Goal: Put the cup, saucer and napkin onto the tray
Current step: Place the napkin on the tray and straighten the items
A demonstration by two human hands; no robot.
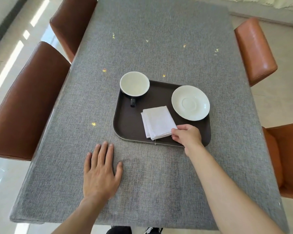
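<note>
Under right hand (186, 135): folded white cloth napkin (157, 122), near corner pinched between fingertips, lying flat on dark rounded-corner tray (125, 125). Beyond hand, glossy round saucer (190, 103). Farther left, cup (134, 83), dark outside, white inside, on tray's far corner. Left hand (101, 173) flat, fingers spread, on grey woven tablecloth (159, 183), holding nothing.

Head view looks steeply down (forward-tilted) over the table (142, 48).

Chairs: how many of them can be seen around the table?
4. Two brown chairs on the left, two orange chairs on the right. Others may stand outside the view.
</note>
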